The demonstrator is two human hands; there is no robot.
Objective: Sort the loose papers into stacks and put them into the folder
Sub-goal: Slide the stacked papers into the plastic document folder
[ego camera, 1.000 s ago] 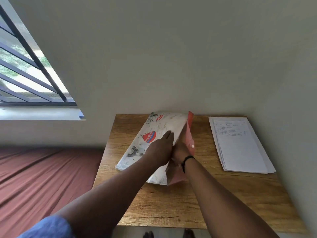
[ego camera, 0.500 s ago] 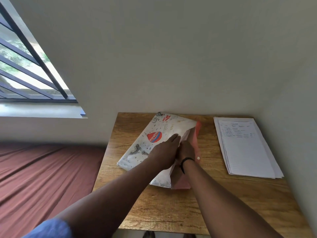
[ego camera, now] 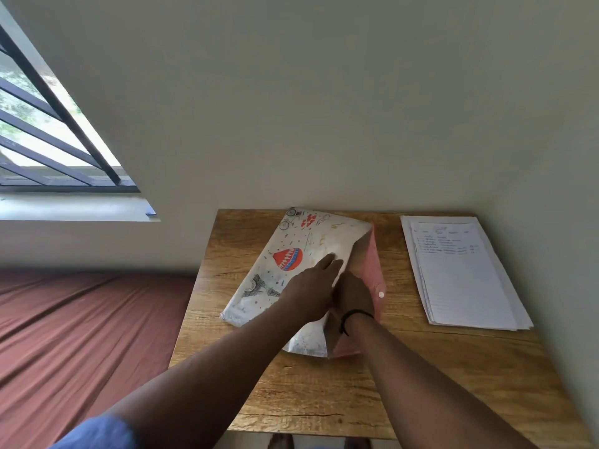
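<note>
Presently the left hand [ego camera: 312,291] lies flat, fingers straight, pressing the folder [ego camera: 291,270] at frame centre, likely to steady it. Right hand [ego camera: 353,294] sits in the mouth under the pink flap [ego camera: 369,270], probably seating papers; its grasp cannot be told. Count: one folder, one flap snap [ego camera: 381,295], one stack of papers [ego camera: 463,273] at right, apart on the table [ego camera: 324,390], not yet filed.

My left hand [ego camera: 309,294] presses flat on the printed folder [ego camera: 291,264]; my right hand [ego camera: 353,294] reaches under its pink flap [ego camera: 369,267]; paper stack [ego camera: 460,273] well right of my fingers
</note>
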